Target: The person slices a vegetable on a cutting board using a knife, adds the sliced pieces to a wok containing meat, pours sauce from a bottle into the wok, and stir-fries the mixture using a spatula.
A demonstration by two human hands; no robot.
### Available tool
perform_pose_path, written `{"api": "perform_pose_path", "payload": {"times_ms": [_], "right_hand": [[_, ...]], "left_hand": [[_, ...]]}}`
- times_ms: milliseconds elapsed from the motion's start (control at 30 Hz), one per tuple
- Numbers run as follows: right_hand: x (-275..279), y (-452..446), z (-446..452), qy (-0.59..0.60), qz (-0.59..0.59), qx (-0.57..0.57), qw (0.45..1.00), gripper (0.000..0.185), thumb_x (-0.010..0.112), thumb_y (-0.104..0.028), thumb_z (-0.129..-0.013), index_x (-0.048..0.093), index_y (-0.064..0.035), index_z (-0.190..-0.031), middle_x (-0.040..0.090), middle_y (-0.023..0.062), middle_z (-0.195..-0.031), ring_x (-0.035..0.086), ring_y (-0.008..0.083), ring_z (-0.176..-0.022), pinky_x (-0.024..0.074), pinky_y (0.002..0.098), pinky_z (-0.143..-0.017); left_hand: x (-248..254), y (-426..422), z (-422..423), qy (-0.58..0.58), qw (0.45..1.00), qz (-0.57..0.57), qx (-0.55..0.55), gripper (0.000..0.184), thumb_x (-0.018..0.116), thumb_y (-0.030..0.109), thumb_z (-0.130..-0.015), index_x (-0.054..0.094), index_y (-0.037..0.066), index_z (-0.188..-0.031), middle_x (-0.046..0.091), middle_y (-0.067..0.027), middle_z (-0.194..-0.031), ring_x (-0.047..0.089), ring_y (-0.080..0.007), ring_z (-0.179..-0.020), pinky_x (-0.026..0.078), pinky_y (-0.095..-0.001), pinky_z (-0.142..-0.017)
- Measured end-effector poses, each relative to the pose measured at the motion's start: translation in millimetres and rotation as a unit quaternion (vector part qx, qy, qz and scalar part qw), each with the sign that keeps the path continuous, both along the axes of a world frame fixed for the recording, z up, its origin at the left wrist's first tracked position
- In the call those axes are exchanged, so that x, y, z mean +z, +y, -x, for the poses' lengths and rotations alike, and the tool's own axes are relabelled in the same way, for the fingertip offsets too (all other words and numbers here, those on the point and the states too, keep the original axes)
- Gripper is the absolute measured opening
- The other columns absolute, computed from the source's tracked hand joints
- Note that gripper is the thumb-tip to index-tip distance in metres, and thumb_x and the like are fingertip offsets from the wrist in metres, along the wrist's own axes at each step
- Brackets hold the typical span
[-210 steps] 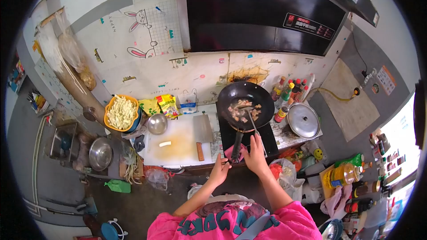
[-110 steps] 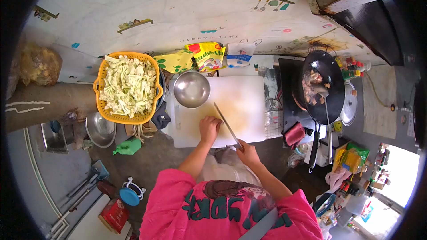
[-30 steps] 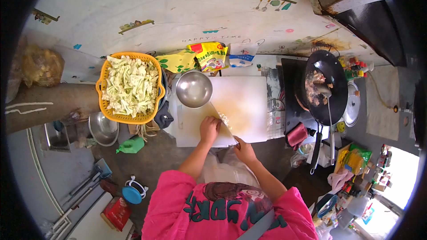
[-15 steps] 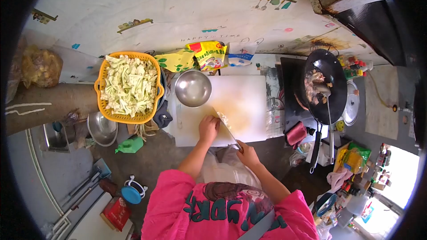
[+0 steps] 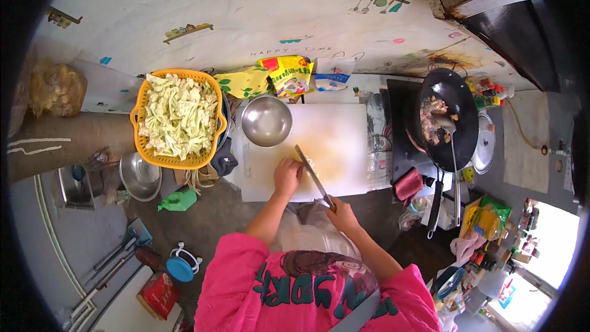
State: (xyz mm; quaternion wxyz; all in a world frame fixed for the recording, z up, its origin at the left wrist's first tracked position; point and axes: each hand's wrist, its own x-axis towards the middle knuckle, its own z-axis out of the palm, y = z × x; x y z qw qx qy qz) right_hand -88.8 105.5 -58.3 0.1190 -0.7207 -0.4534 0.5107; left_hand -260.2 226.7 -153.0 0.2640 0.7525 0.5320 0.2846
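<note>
My right hand (image 5: 342,214) is closed around the handle of a kitchen knife (image 5: 314,174). The blade runs up and left over the white cutting board (image 5: 347,126), close beside my left hand. My left hand (image 5: 287,177) rests on the board with its fingers curled together; whatever is under them is hidden. A few small pale chopped bits (image 5: 310,162) show at the right side of the blade, too small to name. A steel bowl (image 5: 267,121) sits on the board's upper left corner, beyond my left hand.
Left of the board stands a yellow basket (image 5: 139,124) heaped with cauliflower pieces (image 5: 178,117). Seasoning bags (image 5: 289,77) line the wall behind. On the right, a black wok (image 5: 464,141) holding food and a metal spatula (image 5: 453,141) sits on the stove (image 5: 399,98).
The knife blade has shifted and turned slightly, so more of its width shows and fewer pale bits are visible beside it. My left hand stays almost in place.
</note>
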Motion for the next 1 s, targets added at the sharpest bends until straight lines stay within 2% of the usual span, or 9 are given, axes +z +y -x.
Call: {"api": "perform_pose_path", "payload": {"times_ms": [167, 333, 433, 700, 900, 1000], "right_hand": [[-12.7, 9.6, 6.7, -0.014, -0.023, -0.010, 1.000, 0.043, 0.057, -0.015, -0.081, 0.055, -0.0013, -0.122, 0.060, 0.0213, -0.069, 0.062, 0.0306, -0.062, 0.0487, 0.0381, -0.062], [35.8, 12.6, -1.8, -0.013, 0.031, 0.021, 0.999, 0.045, 0.058, -0.015, -0.081, 0.053, -0.0016, -0.123, 0.061, 0.0216, -0.071, 0.063, 0.0321, -0.065, 0.0492, 0.0385, -0.065], [36.6, 3.2, -5.3, -0.010, 0.011, 0.024, 1.000, 0.045, 0.057, -0.014, -0.081, 0.053, -0.0011, -0.123, 0.061, 0.0216, -0.072, 0.063, 0.0327, -0.065, 0.0493, 0.0391, -0.065], [-13.1, 15.9, 1.7, -0.019, -0.029, 0.015, 0.999, 0.043, 0.057, -0.014, -0.081, 0.055, -0.0028, -0.122, 0.062, 0.0202, -0.072, 0.062, 0.0315, -0.064, 0.0492, 0.0384, -0.063], [26.7, 14.8, -3.5, -0.007, 0.006, 0.013, 1.000, 0.044, 0.059, -0.014, -0.079, 0.055, -0.0011, -0.121, 0.060, 0.0191, -0.068, 0.060, 0.0284, -0.060, 0.0487, 0.0369, -0.062], [28.8, 5.4, -11.4, 0.000, 0.014, 0.024, 1.000, 0.046, 0.060, -0.014, -0.079, 0.054, -0.0006, -0.122, 0.060, 0.0191, -0.068, 0.060, 0.0287, -0.060, 0.0487, 0.0370, -0.062]], "left_hand": [[-0.6, 0.3, 2.3, 0.000, 1.000, -0.019, -0.004, 0.004, 0.065, 0.005, -0.071, 0.065, 0.007, -0.074, 0.059, -0.0078, -0.074, 0.056, -0.0284, -0.075, 0.047, -0.0391, -0.066], [-3.0, 1.1, 0.4, -0.007, 1.000, -0.001, -0.001, 0.006, 0.065, 0.003, -0.070, 0.064, 0.006, -0.075, 0.059, -0.0088, -0.076, 0.055, -0.0295, -0.075, 0.046, -0.0395, -0.067], [-1.5, -0.2, 0.1, -0.009, 1.000, 0.010, 0.007, 0.006, 0.065, 0.003, -0.070, 0.064, 0.006, -0.074, 0.059, -0.0090, -0.076, 0.055, -0.0296, -0.075, 0.046, -0.0396, -0.067], [-5.4, 0.2, 0.2, 0.005, 1.000, -0.007, 0.009, 0.005, 0.066, 0.004, -0.069, 0.064, 0.006, -0.073, 0.059, -0.0091, -0.075, 0.055, -0.0300, -0.075, 0.046, -0.0401, -0.067], [-3.0, 0.3, -0.2, -0.002, 1.000, 0.006, 0.012, 0.002, 0.063, 0.005, -0.071, 0.063, 0.006, -0.073, 0.057, -0.0092, -0.074, 0.055, -0.0294, -0.077, 0.047, -0.0394, -0.069], [2.0, 0.9, -1.1, -0.009, 1.000, 0.008, 0.017, 0.002, 0.063, 0.005, -0.071, 0.063, 0.006, -0.073, 0.057, -0.0093, -0.074, 0.055, -0.0295, -0.077, 0.047, -0.0396, -0.069]]}}
